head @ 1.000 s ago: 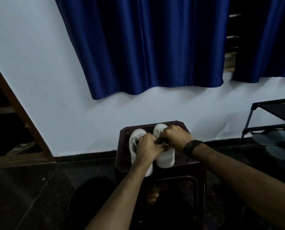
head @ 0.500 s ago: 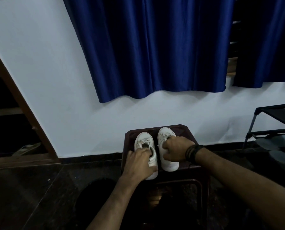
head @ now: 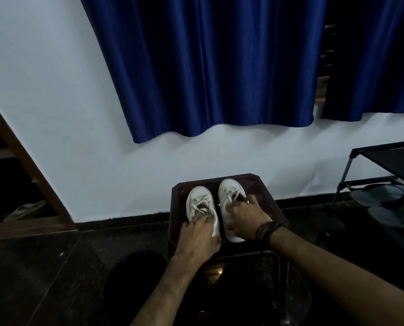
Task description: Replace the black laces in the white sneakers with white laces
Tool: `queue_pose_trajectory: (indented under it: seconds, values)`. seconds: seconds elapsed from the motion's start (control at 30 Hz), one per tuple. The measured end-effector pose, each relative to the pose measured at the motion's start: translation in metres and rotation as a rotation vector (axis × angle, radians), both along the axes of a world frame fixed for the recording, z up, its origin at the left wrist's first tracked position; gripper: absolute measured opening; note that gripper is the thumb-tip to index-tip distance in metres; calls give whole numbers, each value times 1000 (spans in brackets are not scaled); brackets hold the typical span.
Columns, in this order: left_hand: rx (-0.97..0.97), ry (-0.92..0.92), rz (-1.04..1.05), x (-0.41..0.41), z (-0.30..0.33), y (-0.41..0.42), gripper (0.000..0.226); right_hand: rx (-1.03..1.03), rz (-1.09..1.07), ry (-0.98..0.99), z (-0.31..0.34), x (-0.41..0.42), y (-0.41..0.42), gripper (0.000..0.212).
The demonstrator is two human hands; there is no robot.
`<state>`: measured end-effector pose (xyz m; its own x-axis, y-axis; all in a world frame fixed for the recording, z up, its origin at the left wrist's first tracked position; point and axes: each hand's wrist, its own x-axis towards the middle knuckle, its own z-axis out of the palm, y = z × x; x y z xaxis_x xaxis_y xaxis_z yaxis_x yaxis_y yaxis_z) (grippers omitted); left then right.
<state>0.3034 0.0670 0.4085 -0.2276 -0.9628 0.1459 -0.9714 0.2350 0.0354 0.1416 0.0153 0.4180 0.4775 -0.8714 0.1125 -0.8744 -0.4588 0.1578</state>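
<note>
Sneakers, two white ones with no readable brand or writing, sit side by side on a dark brown tabletop (head: 270,203): the left sneaker (head: 200,203) and right sneaker (head: 231,191), both threaded with white laces (head: 202,205). The left hand (head: 197,236) clasps the left sneaker's heel; the right hand (head: 244,217) clasps the right one. Behind hang blue curtains (head: 208,67) on a white wall (head: 43,90); a black shoe rack (head: 384,184) stands right, over dark floor (head: 31,278).

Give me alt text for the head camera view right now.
Two white sneakers with white laces sit side by side on a dark stool, a left hand and right hand resting on them. Blue curtains hang behind.
</note>
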Motion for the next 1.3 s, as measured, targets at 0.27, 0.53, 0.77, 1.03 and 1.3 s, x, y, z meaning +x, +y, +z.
queue_pose_trajectory:
  seconds: [0.27,0.53,0.77,1.03,1.3]
  values:
    - [129,105,-43,-1,19,-1,34,174,-63,-206,8,0,14,36]
    - [-106,227,-221,-69,36,-39,33,-70,-167,-307,52,-72,22,28]
    - [-163,285,-479,-219,56,-62,36,-210,-382,-287,82,-212,44,22]
    - [-152,327,-861,-406,69,-46,25,-253,-763,-332,77,-373,108,19]
    - [117,206,-1082,-535,87,-19,10,-201,-1076,-388,64,-467,163,22]
